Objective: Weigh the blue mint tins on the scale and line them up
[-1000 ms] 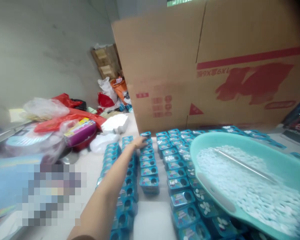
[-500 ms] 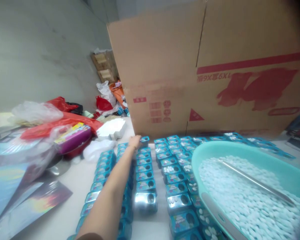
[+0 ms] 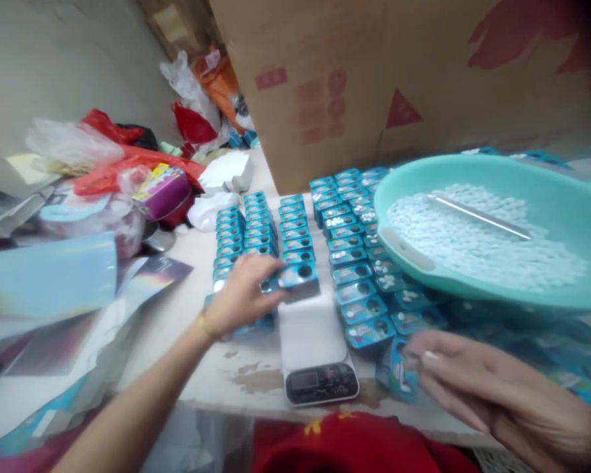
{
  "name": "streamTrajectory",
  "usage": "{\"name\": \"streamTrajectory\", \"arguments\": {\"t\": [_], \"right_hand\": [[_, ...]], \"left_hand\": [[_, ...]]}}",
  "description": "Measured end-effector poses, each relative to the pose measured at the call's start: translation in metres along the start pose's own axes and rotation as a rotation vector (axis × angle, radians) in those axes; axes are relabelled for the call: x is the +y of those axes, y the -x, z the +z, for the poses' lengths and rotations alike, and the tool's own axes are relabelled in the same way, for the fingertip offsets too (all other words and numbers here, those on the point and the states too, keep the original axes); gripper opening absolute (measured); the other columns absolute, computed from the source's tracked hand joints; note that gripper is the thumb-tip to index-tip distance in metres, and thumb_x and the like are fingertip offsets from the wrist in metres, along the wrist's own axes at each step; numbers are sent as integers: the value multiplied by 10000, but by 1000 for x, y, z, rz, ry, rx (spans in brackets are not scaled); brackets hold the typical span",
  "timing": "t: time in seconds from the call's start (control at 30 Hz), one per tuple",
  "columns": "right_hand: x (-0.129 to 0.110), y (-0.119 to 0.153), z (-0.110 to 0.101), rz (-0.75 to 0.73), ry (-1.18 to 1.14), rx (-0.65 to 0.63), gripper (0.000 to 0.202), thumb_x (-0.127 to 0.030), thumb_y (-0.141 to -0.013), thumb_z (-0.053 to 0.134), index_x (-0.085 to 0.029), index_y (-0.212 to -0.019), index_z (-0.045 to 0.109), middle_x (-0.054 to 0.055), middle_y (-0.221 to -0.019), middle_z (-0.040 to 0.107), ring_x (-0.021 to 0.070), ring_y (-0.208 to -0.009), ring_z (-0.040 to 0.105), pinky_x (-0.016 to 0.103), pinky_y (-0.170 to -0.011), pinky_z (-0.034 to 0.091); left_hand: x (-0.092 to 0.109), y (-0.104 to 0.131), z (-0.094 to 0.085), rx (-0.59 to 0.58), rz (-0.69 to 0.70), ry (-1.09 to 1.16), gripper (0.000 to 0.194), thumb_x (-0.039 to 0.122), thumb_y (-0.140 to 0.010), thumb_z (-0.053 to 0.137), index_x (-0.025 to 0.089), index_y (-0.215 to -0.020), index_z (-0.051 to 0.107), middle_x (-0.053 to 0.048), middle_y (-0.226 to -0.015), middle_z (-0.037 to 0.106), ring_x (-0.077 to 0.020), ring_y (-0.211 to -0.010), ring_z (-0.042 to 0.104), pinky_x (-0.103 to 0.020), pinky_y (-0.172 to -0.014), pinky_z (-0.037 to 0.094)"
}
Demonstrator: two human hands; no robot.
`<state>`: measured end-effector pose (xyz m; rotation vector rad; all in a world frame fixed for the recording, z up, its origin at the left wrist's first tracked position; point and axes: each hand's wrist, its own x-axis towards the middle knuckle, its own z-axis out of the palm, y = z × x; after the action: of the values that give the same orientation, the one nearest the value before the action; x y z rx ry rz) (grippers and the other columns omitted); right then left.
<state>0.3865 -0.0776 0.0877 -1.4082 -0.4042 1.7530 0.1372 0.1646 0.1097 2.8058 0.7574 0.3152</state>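
My left hand [image 3: 249, 288] has its thumb and fingers closed on a small blue tin [image 3: 299, 277] with a dark round spot on its top. The tin is over the far end of a white digital scale [image 3: 311, 335]. My right hand [image 3: 473, 374] is at the lower right, its fingers drawn together and blurred. Its fingertips are close to a tilted blue tin [image 3: 398, 373]; I cannot tell whether they grip it. A turquoise basin [image 3: 473, 167] holds many white tablets [image 3: 473, 249] and a metal rod [image 3: 480, 215].
Rows of blue tins [image 3: 295, 226] stand behind the scale, some with tablets on top. A large cardboard box [image 3: 345, 79] rises behind them. Plastic bags [image 3: 79, 144], a purple box [image 3: 165, 194] and shiny sheets [image 3: 49, 282] lie at left. Red cloth [image 3: 354, 447] is below the table edge.
My left hand has come back from the far end of the tin rows toward me, with a tin. My right hand has entered at the lower right. The view has tilted down, showing the scale.
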Motion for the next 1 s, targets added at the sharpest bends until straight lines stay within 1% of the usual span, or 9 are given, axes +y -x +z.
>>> {"name": "streamTrajectory", "arguments": {"t": [0.07,0.17,0.3,0.4,0.5,0.6,0.73,0.83,1.0], "right_hand": [[-3,-2,15,52,24,-114,302,-428,-772,665,-213,-978,613,37,-847,646,130,-696,582,244,-652,492],[-8,-3,30,-12,200,-193,344,-466,-762,657,-169,-923,596,52,-796,656,107,-609,529,245,-609,450],[-9,-9,38,-142,412,-117,411,-546,-702,651,-162,-834,585,13,-598,587,109,-524,476,247,-508,379],[-3,-17,41,-146,485,-41,444,-554,-664,663,-160,-856,589,-14,-551,537,109,-512,469,236,-481,344],[0,-24,43,-164,539,0,453,-560,-667,651,-158,-867,599,0,-563,560,116,-514,484,247,-489,370],[-4,-32,47,-223,613,25,439,-557,-669,645,-158,-848,616,23,-579,596,125,-507,496,264,-496,405],[-16,-46,59,-279,734,-11,401,-525,-683,635,-153,-832,642,26,-555,597,133,-490,508,266,-480,416],[-22,-60,71,-369,842,-11,316,-462,-737,600,-162,-832,634,0,-536,561,131,-490,514,254,-474,415],[-28,-85,83,-596,1131,44,120,-278,-803,554,-178,-779,617,1,-598,574,129,-535,538,257,-543,427]], "left_hand": [[18,30,28,-45,-39,37,298,369,-821,624,204,-1059,553,-40,-986,630,-208,-898,559,-348,-840,391],[27,51,60,-59,-85,54,272,380,-827,620,208,-1030,569,-46,-932,636,-208,-859,562,-353,-815,400],[27,62,72,-11,-65,69,390,425,-820,629,210,-1137,552,-74,-1012,634,-233,-950,566,-405,-908,393],[26,79,70,138,-81,136,522,445,-808,644,216,-1251,491,-103,-1167,585,-254,-1085,532,-415,-961,398],[28,107,76,361,-201,248,345,351,-861,597,200,-1167,549,-83,-1050,629,-207,-976,586,-350,-887,458],[29,142,99,503,-380,314,175,291,-888,551,184,-1013,610,-48,-888,645,-164,-813,605,-296,-782,482],[28,182,144,496,-597,359,168,304,-896,534,177,-971,614,-48,-890,640,-166,-823,600,-294,-777,477],[27,197,171,530,-694,362,177,300,-908,508,172,-990,598,-60,-915,634,-174,-850,594,-301,-784,473],[27,195,186,501,-647,151,161,274,-914,487,160,-961,590,-54,-820,602,-183,-791,556,-319,-754,436]]}}
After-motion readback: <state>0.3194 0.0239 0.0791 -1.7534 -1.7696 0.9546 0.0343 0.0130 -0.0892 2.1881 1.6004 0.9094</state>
